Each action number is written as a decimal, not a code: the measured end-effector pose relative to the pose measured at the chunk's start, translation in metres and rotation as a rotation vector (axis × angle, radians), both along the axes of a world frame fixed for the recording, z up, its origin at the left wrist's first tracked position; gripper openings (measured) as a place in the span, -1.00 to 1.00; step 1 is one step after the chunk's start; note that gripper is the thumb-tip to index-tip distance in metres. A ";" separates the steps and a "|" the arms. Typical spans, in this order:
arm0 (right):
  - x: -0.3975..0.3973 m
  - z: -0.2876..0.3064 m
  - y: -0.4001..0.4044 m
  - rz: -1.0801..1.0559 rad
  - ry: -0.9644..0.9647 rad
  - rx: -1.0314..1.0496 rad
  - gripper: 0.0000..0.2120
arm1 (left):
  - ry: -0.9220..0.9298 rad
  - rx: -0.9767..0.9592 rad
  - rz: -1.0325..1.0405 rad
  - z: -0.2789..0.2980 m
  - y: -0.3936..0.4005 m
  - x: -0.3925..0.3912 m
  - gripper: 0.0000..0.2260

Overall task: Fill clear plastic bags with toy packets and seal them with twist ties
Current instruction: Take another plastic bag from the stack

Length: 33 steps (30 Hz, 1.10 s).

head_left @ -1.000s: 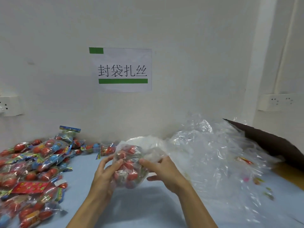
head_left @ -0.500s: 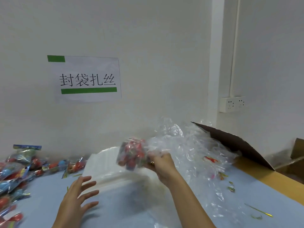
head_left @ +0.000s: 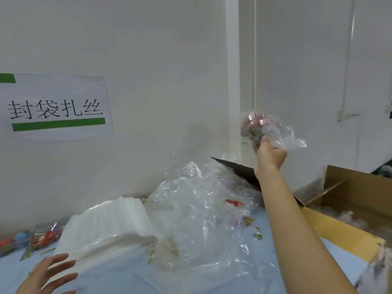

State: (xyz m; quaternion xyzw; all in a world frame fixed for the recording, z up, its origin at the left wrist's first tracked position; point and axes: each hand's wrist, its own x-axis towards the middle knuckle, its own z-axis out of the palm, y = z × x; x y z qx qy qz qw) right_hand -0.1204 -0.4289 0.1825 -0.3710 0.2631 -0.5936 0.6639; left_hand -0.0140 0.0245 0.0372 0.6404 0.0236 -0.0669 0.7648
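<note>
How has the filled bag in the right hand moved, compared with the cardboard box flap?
Yes. The filled bag, held by the right hand, has gone up and to the right: earlier it was left of the dark cardboard flap, now above it.

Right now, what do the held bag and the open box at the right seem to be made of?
The filled bag in the right hand looks like thin clear plastic film: glossy, crinkled, contents showing through. The box looks like matte brown corrugated cardboard, judging by its stiff folded flaps.

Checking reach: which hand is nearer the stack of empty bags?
Left. The left hand hovers at the stack of empty bags' near corner; the right hand holds a filled bag high, far right.
</note>
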 end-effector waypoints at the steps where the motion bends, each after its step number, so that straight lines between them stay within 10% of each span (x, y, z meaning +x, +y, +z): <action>1: -0.001 0.000 -0.005 0.007 0.026 -0.014 -0.86 | 0.002 0.005 -0.009 0.002 -0.001 -0.002 -0.70; 14: 0.035 -0.059 0.081 0.079 0.432 -0.588 -0.63 | -0.188 0.164 0.068 -0.012 -0.001 -0.008 -0.78; 25: 0.075 -0.112 0.179 0.944 1.195 -1.201 -0.66 | -0.446 0.487 0.090 -0.025 0.000 -0.016 -0.81; 29: 0.071 -0.134 0.191 0.999 1.457 -1.312 -0.38 | -0.474 0.535 0.093 -0.025 0.000 -0.019 -0.78; 33: 0.064 -0.138 0.173 0.901 1.425 -1.237 -0.53 | -0.494 0.562 0.083 -0.025 -0.001 -0.021 -0.78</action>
